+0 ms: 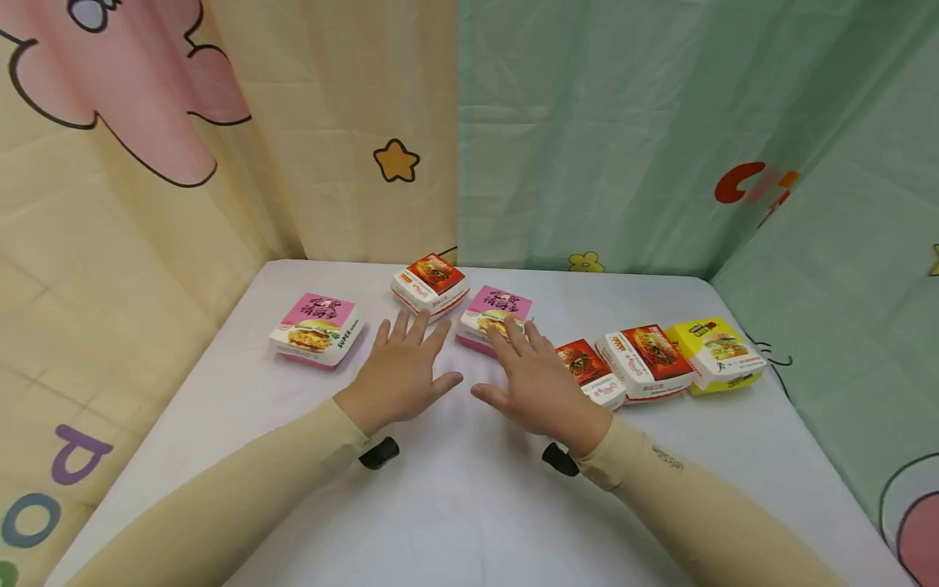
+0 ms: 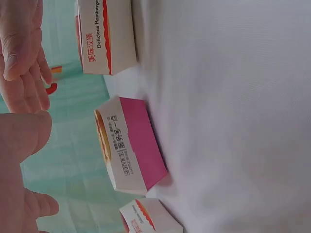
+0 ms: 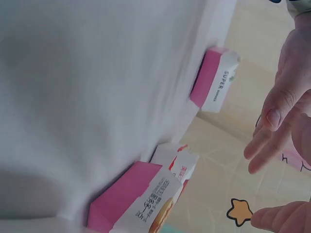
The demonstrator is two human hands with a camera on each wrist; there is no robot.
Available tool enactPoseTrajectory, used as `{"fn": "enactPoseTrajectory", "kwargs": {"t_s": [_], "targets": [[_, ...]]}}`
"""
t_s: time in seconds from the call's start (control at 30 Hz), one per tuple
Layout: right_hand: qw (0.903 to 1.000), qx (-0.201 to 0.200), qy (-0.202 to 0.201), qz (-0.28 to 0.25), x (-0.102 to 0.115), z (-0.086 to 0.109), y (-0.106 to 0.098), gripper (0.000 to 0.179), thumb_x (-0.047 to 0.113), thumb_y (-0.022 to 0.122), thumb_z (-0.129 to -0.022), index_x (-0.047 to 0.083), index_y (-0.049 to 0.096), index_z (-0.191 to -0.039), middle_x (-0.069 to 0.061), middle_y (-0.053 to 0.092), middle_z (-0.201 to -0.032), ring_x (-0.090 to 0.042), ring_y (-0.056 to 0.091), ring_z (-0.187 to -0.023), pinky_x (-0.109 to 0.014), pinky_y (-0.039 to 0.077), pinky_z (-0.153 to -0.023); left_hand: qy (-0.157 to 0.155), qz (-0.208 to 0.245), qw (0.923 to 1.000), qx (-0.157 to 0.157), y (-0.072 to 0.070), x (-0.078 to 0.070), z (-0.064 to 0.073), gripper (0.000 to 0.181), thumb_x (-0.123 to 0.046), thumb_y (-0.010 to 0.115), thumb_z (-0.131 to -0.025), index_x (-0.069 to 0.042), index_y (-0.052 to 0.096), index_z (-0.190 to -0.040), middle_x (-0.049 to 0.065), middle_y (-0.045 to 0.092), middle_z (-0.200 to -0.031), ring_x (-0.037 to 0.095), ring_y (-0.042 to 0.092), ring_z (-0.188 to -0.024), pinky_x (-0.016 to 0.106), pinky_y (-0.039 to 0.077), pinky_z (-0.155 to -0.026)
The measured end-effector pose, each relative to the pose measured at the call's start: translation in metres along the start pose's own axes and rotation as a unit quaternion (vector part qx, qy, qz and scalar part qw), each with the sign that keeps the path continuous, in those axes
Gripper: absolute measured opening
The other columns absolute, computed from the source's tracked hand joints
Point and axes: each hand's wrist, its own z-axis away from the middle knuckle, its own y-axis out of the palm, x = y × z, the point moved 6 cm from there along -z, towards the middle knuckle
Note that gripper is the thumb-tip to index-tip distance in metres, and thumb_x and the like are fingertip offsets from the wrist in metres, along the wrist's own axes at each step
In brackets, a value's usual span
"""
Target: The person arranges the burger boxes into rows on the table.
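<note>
Both hands hover over the middle of the table, palms down with fingers spread, and neither holds anything. The left hand (image 1: 403, 371) is nearest the red-and-white burger box (image 1: 431, 285) at the back, its fingertips overlapping that box's front edge in the head view. Fingers of the right hand (image 1: 539, 383) overlap the middle pink-and-white burger box (image 1: 490, 314), hiding part of its lid. Just right of that hand lies another red-and-white burger box (image 1: 605, 390), partly hidden by it. In the left wrist view the pink box (image 2: 141, 145) stands flat on the table, below the hand's level.
A second pink-and-white box (image 1: 317, 330) lies at the left. Toward the right sit a further red-and-white box (image 1: 645, 363) and a yellow box (image 1: 717, 355), side by side. The white table (image 1: 469, 505) is enclosed by printed curtains (image 1: 572, 139) behind and at both sides.
</note>
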Motion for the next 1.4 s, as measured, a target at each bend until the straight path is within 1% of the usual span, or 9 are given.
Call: {"fn": "enactPoseTrajectory", "kwargs": {"t_s": [0.33, 0.5, 0.63, 0.77, 0.9, 1.03, 1.17, 1.27, 1.4], "targets": [[0.9934, -0.021, -0.044, -0.104, 0.037, -0.01, 0.009, 0.084, 0.057, 0.068, -0.098, 0.015, 0.037, -0.164, -0.009, 0.031, -0.173, -0.031, 0.029, -0.161, -0.054, 0.032, -0.126, -0.048, 0.024, 0.9983, -0.019, -0.013, 0.044, 0.017, 0.089, -0.062, 0.061, -0.099, -0.014, 0.03, -0.167, 0.023, 0.024, -0.173, 0.053, 0.013, -0.16, 0.071, 0.012, -0.127], [0.9861, -0.002, -0.049, -0.159, 0.051, -0.024, 0.019, 0.081, 0.054, 0.067, -0.099, 0.015, 0.038, -0.164, -0.007, 0.033, -0.173, -0.027, 0.03, -0.161, -0.052, 0.034, -0.126, -0.066, 0.051, 0.9958, -0.038, -0.022, 0.081, 0.023, 0.086, -0.057, 0.06, -0.101, -0.01, 0.029, -0.167, 0.026, 0.025, -0.172, 0.053, 0.014, -0.159, 0.071, 0.012, -0.127], [0.9798, 0.011, -0.051, -0.193, 0.059, -0.038, 0.026, 0.079, 0.052, 0.066, -0.101, 0.015, 0.037, -0.164, -0.005, 0.035, -0.172, -0.025, 0.032, -0.16, -0.05, 0.035, -0.126, -0.077, 0.078, 0.9908, -0.079, -0.031, 0.117, 0.027, 0.082, -0.05, 0.06, -0.102, -0.003, 0.032, -0.163, 0.029, 0.031, -0.167, 0.05, 0.022, -0.157, 0.071, 0.016, -0.126], [0.9747, 0.018, -0.055, -0.216, 0.066, -0.051, 0.033, 0.078, 0.051, 0.066, -0.101, 0.015, 0.036, -0.164, -0.004, 0.036, -0.171, -0.024, 0.034, -0.159, -0.049, 0.035, -0.126, -0.102, 0.123, 0.9818, -0.103, -0.033, 0.156, 0.029, 0.078, -0.044, 0.06, -0.103, 0.001, 0.033, -0.161, 0.029, 0.036, -0.164, 0.051, 0.027, -0.153, 0.07, 0.019, -0.124], [0.9702, 0.025, -0.057, -0.234, 0.074, -0.06, 0.038, 0.078, 0.049, 0.066, -0.101, 0.014, 0.036, -0.164, -0.004, 0.037, -0.171, -0.024, 0.037, -0.158, -0.049, 0.036, -0.126, -0.151, 0.178, 0.9695, -0.076, -0.021, 0.194, 0.03, 0.086, -0.05, 0.058, -0.104, 0.0, 0.024, -0.165, 0.029, 0.029, -0.168, 0.053, 0.024, -0.155, 0.068, 0.021, -0.125], [0.9671, 0.027, -0.058, -0.246, 0.08, -0.069, 0.044, 0.079, 0.05, 0.065, -0.102, 0.013, 0.036, -0.164, -0.006, 0.038, -0.17, -0.025, 0.037, -0.157, -0.048, 0.035, -0.127, -0.194, 0.229, 0.9529, -0.045, -0.01, 0.224, 0.029, 0.095, -0.062, 0.051, -0.103, -0.003, 0.014, -0.168, 0.03, 0.023, -0.17, 0.053, 0.023, -0.156, 0.07, 0.022, -0.124], [0.9598, 0.035, -0.055, -0.273, 0.088, -0.08, 0.051, 0.08, 0.05, 0.065, -0.102, 0.013, 0.034, -0.165, -0.007, 0.037, -0.171, -0.025, 0.035, -0.158, -0.046, 0.032, -0.128, -0.209, 0.258, 0.9425, -0.036, -0.004, 0.24, 0.029, 0.097, -0.065, 0.048, -0.103, -0.006, 0.01, -0.169, 0.031, 0.023, -0.17, 0.054, 0.025, -0.154, 0.071, 0.024, -0.123], [0.9564, 0.037, -0.053, -0.285, 0.094, -0.088, 0.056, 0.081, 0.05, 0.066, -0.101, 0.013, 0.032, -0.166, -0.008, 0.035, -0.172, -0.025, 0.034, -0.159, -0.044, 0.031, -0.129, -0.21, 0.281, 0.9361, -0.03, 0.001, 0.245, 0.027, 0.097, -0.064, 0.049, -0.103, -0.007, 0.008, -0.169, 0.03, 0.024, -0.17, 0.054, 0.028, -0.154, 0.07, 0.026, -0.123], [0.9534, 0.04, -0.042, -0.296, 0.102, -0.098, 0.063, 0.083, 0.051, 0.067, -0.101, 0.014, 0.032, -0.166, -0.007, 0.035, -0.172, -0.026, 0.043, -0.154, -0.044, 0.036, -0.126, -0.212, 0.31, 0.9265, -0.017, 0.007, 0.248, 0.023, 0.097, -0.064, 0.051, -0.103, -0.01, 0.006, -0.17, 0.029, 0.025, -0.17, 0.052, 0.024, -0.156, 0.07, 0.022, -0.124]]}}
